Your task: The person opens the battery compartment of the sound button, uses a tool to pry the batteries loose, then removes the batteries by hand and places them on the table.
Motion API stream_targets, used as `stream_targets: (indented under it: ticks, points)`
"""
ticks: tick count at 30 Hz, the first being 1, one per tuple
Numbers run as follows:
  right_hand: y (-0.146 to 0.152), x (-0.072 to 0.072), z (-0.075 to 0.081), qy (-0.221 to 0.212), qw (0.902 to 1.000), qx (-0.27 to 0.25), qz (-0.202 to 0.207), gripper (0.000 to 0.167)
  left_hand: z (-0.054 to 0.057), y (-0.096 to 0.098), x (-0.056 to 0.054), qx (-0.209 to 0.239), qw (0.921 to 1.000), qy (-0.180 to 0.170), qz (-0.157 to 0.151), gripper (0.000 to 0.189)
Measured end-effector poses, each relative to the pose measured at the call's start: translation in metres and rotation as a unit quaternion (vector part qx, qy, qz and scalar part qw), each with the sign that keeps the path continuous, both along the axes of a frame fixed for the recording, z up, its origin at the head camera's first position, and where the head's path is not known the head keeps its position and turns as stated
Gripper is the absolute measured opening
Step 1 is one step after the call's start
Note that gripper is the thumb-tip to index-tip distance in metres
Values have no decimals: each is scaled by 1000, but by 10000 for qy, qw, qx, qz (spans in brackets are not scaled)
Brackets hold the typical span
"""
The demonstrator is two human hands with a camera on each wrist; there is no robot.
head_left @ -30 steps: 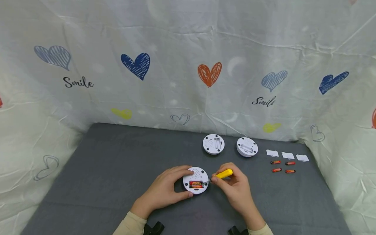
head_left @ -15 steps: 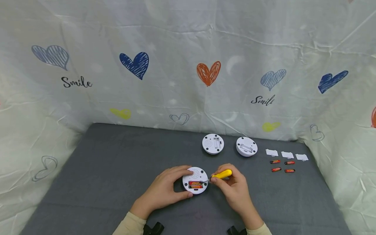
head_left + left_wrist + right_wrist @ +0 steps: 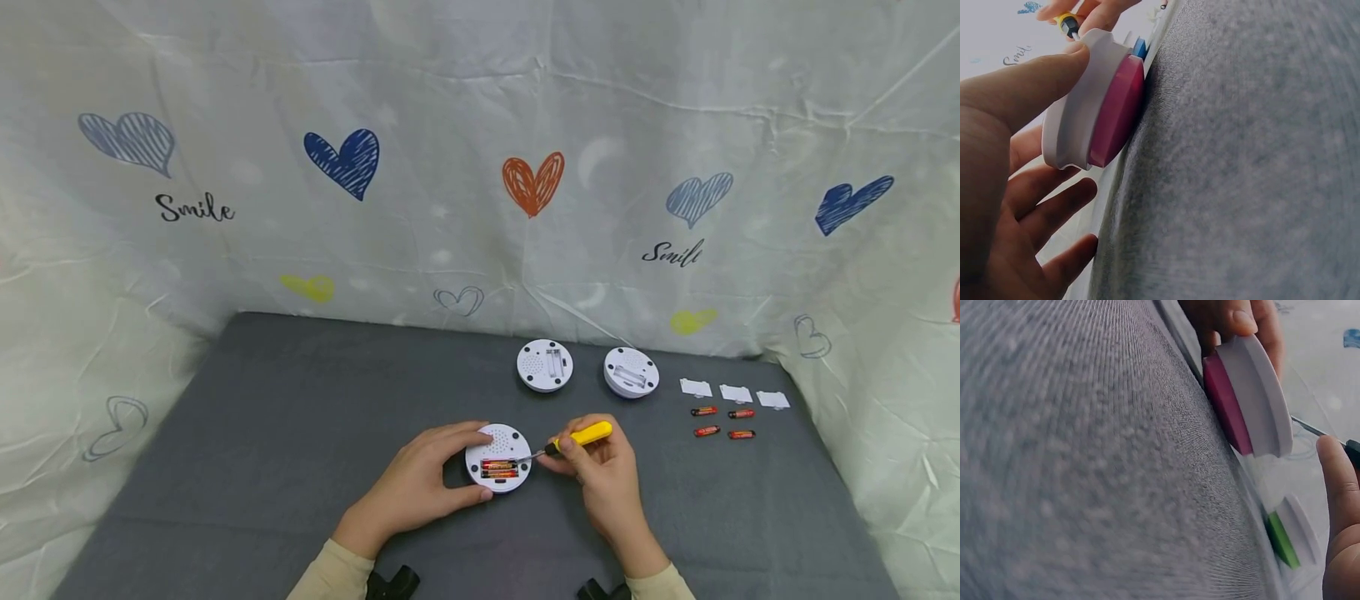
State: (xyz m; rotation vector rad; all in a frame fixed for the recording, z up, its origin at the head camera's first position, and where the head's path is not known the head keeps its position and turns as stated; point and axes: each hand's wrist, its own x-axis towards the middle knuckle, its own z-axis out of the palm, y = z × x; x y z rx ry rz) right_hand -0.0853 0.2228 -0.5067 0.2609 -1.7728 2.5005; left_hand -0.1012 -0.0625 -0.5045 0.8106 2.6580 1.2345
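A round white battery-powered unit (image 3: pixel 501 445) lies with its speaker holes and battery bay facing up. Two red-and-black batteries (image 3: pixel 498 470) sit side by side in the bay. My left hand (image 3: pixel 420 482) grips the unit by its rim, thumb at the near side and fingers at the far side. In the left wrist view its pink underside (image 3: pixel 1117 115) faces the table. My right hand (image 3: pixel 609 479) holds a yellow-handled screwdriver (image 3: pixel 592 432) between thumb and fingers. The screwdriver's metal shaft (image 3: pixel 1308 426) slants down to the right end of the battery bay.
Two similar white units, one at the back centre (image 3: pixel 544 366) and another (image 3: pixel 632 372) to its right, show bays without batteries. On the right lie white battery covers (image 3: pixel 736 394) and several loose batteries (image 3: pixel 707 431). A printed curtain (image 3: pixel 450 208) borders the grey table (image 3: pixel 315 392).
My right hand has shifted its hold, and the screwdriver's handle has moved slightly right and up, showing more of its black collar. My left hand and the unit stay in place.
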Motion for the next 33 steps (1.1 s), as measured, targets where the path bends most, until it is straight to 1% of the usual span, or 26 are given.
stream_targets:
  ticks: [5, 8, 15, 23, 33]
  points:
    - [0, -2, -2, -128, 9994, -295, -98, 17, 1, 0, -2, -46, 10000, -52, 3, 67]
    - [0, -2, -1, -189, 9989, -397, -158, 18, 1, -1, -3, -59, 9999, -95, 23, 67]
    - [-1, -1, 0, -229, 9989, -329, -230, 19, 1, -1, -2, -77, 10000, 0, 26, 66]
    - [1, -1, 0, -176, 9976, -462, -482, 19, 2, -1, -1, -29, 9999, 90, 47, 67]
    - [2, 0, 3, -243, 9969, -491, -570, 21, 2, 0, -1, 85, 10000, 16, 17, 70]
